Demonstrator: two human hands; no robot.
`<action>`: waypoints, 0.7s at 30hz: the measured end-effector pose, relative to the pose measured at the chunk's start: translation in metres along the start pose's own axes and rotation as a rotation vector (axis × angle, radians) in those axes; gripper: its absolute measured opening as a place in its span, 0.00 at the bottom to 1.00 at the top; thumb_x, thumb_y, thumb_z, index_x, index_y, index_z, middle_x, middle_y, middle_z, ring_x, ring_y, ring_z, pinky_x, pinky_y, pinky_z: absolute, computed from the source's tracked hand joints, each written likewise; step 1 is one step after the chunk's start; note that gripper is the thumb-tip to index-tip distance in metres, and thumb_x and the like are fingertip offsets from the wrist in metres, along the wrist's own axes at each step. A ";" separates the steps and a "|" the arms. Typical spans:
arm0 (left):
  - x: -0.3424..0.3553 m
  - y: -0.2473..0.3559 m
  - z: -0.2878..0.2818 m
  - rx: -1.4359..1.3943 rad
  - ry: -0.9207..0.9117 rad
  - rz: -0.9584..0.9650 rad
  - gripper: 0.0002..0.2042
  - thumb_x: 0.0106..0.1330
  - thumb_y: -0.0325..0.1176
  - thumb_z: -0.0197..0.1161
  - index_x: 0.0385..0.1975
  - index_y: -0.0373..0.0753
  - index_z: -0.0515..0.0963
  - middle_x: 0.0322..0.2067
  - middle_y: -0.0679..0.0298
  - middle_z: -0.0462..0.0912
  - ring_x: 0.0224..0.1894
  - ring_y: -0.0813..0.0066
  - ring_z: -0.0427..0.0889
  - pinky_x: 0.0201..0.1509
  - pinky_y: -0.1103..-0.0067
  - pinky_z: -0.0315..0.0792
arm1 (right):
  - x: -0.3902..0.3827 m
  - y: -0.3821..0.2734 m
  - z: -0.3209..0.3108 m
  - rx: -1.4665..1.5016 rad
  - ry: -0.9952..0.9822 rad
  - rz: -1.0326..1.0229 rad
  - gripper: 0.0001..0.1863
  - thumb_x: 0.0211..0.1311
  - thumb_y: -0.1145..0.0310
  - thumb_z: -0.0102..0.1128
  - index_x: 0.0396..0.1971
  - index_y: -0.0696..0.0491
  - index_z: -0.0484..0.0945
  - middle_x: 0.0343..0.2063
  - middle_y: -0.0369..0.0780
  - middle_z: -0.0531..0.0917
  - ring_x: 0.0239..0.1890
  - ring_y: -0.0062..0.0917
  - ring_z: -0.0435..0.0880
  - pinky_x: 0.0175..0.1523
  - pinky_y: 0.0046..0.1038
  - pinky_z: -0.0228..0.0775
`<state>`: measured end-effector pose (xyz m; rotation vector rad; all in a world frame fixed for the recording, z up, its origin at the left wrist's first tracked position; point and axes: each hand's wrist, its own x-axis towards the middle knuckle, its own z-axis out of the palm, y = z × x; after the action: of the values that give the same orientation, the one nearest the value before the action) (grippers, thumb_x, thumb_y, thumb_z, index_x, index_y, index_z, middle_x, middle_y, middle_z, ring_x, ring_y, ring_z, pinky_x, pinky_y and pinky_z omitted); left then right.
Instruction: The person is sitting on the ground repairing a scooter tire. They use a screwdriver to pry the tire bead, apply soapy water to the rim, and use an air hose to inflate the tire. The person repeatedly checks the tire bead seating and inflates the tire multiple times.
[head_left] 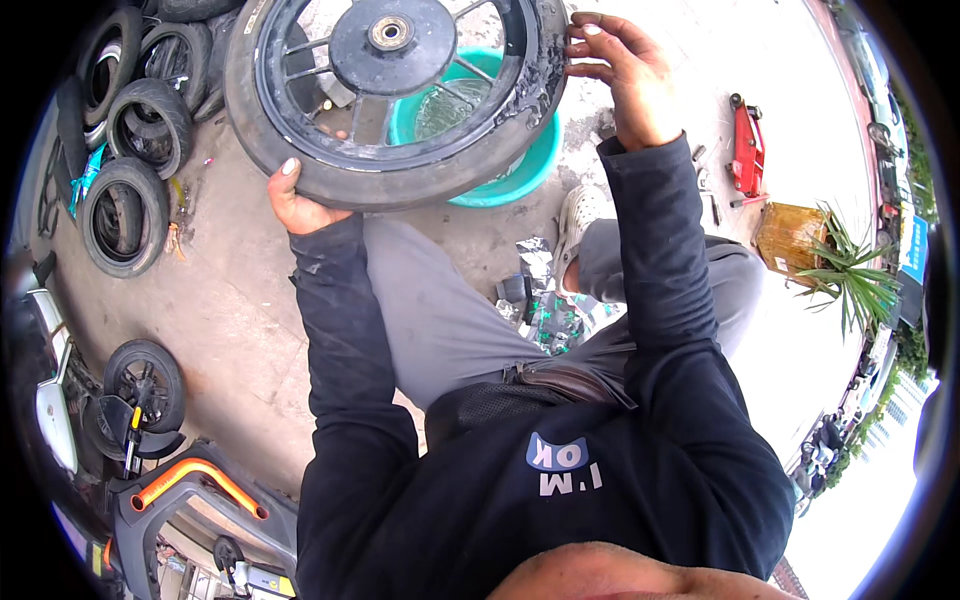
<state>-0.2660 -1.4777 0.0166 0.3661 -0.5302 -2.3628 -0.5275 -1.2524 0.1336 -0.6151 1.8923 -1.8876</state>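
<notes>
A black scooter wheel with its tyre (385,184) is held up in front of me, tilted, with its hub and spokes toward me. My left hand (300,205) grips its lower left edge, the thumb on the tyre and the fingers mostly hidden behind. At the right edge my right hand (632,85) has its fingers apart, the tips at or just beside the tyre; contact is hard to tell. Dark wet-looking patches mark the tyre there. Below the wheel stands a green basin (535,172) of water, partly seen between the spokes.
Several loose tyres (125,218) lie at the left. A small wheel (145,385) and an orange-and-black scooter part (200,480) are at the lower left. To the right are a red floor jack (747,150) and a potted plant (850,270). Crumpled packaging (552,315) lies between my feet.
</notes>
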 end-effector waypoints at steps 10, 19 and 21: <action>0.042 -0.051 0.071 -0.249 -0.114 -0.182 0.33 0.53 0.46 0.60 0.59 0.35 0.71 0.46 0.49 0.80 0.49 0.51 0.82 0.56 0.50 0.76 | 0.047 -0.084 -0.044 0.238 -0.120 0.238 0.17 0.70 0.62 0.58 0.52 0.58 0.77 0.35 0.41 0.87 0.32 0.31 0.88 0.38 0.31 0.85; -0.003 -0.105 0.113 -0.102 -0.001 -0.388 0.31 0.73 0.58 0.49 0.68 0.45 0.63 0.67 0.59 0.68 0.68 0.53 0.66 0.70 0.48 0.58 | 0.026 -0.065 -0.130 0.193 0.064 0.443 0.11 0.68 0.66 0.56 0.40 0.59 0.81 0.30 0.42 0.87 0.27 0.28 0.87 0.36 0.29 0.82; -0.002 -0.109 0.107 -0.120 0.024 -0.464 0.31 0.74 0.59 0.48 0.69 0.46 0.63 0.67 0.59 0.68 0.68 0.53 0.66 0.71 0.49 0.57 | 0.027 -0.041 -0.148 0.046 0.065 0.499 0.19 0.68 0.61 0.60 0.50 0.59 0.79 0.40 0.43 0.88 0.37 0.28 0.89 0.47 0.29 0.83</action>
<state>-0.3677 -1.3724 0.0603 0.5044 -0.3120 -2.8150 -0.6317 -1.1450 0.1769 -0.0511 1.8205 -1.6295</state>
